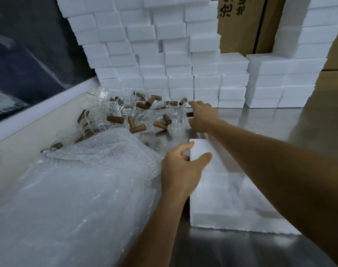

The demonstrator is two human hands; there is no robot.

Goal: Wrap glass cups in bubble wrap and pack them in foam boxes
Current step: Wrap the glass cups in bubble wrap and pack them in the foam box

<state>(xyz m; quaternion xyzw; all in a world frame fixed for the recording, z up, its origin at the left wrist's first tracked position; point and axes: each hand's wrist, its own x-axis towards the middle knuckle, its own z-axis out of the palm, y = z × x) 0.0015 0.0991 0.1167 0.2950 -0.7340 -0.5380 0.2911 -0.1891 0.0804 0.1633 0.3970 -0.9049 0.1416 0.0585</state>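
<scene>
Breakage is risked: a glass cup (176, 114), at the edge of the crowded cluster, is grasped by its wooden handle with the right hand (201, 116) (neighbours could be toppled); the foam box (218, 182) is gripped by the left hand (180, 168).

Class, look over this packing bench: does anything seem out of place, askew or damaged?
Yes. The glass cups lie in a jumbled cluster, several tipped on their sides, wooden handles pointing every way. The foam box by the left hand has a ragged near edge.
</scene>
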